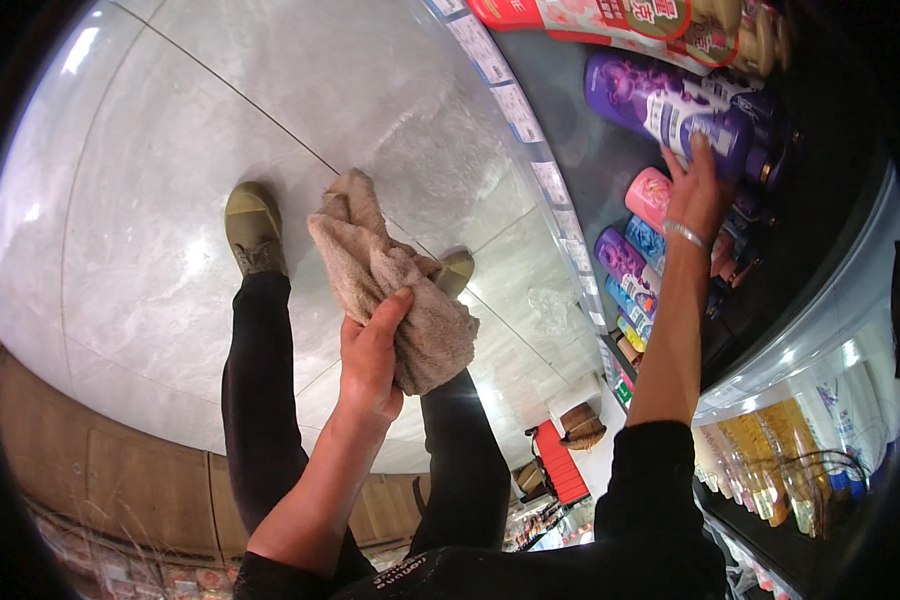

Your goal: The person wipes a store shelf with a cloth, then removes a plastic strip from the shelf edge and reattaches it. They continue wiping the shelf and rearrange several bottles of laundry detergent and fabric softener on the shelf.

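Note:
A crumpled beige terry cloth (401,292) hangs from my left hand (375,345), pinched under the thumb above the floor. On the right, my right hand (696,184) reaches into a dark shelf (544,97) and has its fingers on a large purple bottle (630,94). Thumb and fingertips lie against the bottle's label; how far the fingers wrap around it is hidden. Just beside the wrist stands a pink bottle (649,196). A smaller purple bottle (624,259) and a blue bottle (646,238) stand further along the same shelf.
Price labels line the shelf's front edge (549,184). Red-and-white pump bottles (615,22) stand beyond the purple one. Another shelf level holds amber bottles (769,450). Wooden cabinets (142,480) run behind me. A red object (560,461) and a brown basket (581,427) sit near the shelf's end.

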### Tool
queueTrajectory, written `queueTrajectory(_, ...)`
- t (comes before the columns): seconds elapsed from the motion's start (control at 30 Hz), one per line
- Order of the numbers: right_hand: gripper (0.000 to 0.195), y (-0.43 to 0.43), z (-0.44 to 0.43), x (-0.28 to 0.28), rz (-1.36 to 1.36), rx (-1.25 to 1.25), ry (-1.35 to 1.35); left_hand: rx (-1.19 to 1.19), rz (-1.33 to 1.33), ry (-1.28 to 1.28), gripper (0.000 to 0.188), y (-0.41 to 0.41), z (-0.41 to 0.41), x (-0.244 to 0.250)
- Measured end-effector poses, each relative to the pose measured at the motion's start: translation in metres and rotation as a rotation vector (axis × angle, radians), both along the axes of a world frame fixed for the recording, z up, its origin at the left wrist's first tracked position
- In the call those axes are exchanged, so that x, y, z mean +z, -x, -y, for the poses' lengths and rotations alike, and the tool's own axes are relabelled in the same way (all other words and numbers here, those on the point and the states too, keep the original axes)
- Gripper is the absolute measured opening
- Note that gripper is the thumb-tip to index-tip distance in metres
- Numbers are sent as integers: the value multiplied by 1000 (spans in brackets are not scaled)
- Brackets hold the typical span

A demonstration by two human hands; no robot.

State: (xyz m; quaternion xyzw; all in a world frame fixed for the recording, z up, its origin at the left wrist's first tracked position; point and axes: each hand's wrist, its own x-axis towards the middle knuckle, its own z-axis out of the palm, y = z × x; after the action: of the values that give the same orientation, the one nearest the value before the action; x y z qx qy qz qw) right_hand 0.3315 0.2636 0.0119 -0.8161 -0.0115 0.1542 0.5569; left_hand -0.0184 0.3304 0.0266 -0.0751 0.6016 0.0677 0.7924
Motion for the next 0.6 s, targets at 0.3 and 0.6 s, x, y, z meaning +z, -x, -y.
queueTrajectory(0.3, 51, 57, 125, 13, 111, -195, 303, 26, 19, -1, 39, 15, 4, -7)
queueTrajectory(0.6, 42, 71, 210, -16, -47, -359, -133, 19, 35, -58, 39, 13, 10, -11)
